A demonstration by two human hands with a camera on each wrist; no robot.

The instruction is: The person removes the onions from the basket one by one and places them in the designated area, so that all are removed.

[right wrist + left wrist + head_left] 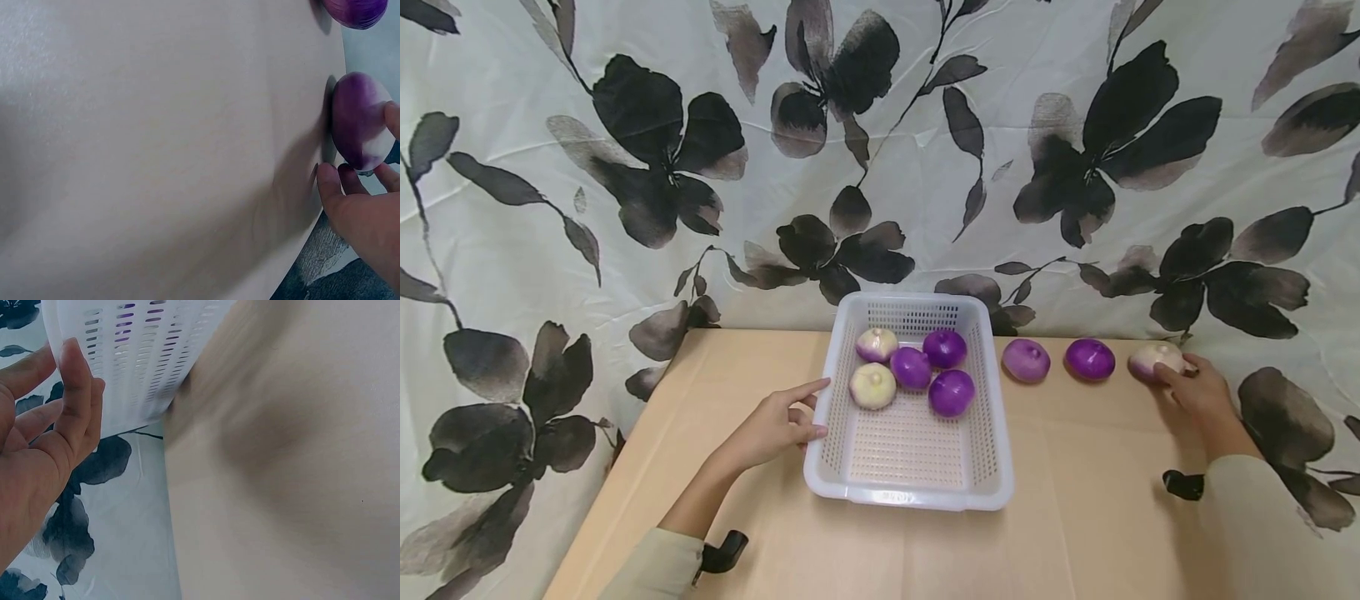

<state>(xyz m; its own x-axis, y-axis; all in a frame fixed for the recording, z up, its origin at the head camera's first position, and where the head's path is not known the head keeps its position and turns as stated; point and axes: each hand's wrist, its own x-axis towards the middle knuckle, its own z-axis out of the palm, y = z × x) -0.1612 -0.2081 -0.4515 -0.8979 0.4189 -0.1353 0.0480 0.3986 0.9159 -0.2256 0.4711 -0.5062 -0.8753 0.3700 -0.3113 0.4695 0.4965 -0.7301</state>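
Observation:
A white plastic basket (906,490) holds several onions, some purple (952,393) and some pale (873,386). At its left rim is my left hand (778,425), index finger and thumb spread along the edge; in the left wrist view its fingers (76,387) are bent at the rim. On the right, my right hand (1202,392) holds a pale purple-and-white onion (1146,362) at the table's back edge. The right wrist view shows a fingertip (392,119) against this onion's side and other fingers at its end.
Two more onions, one dull purple (1026,361) and one glossy purple (1090,359), lie in a row between basket and right hand. A floral cloth (955,167) hangs behind the light wooden table (1075,500).

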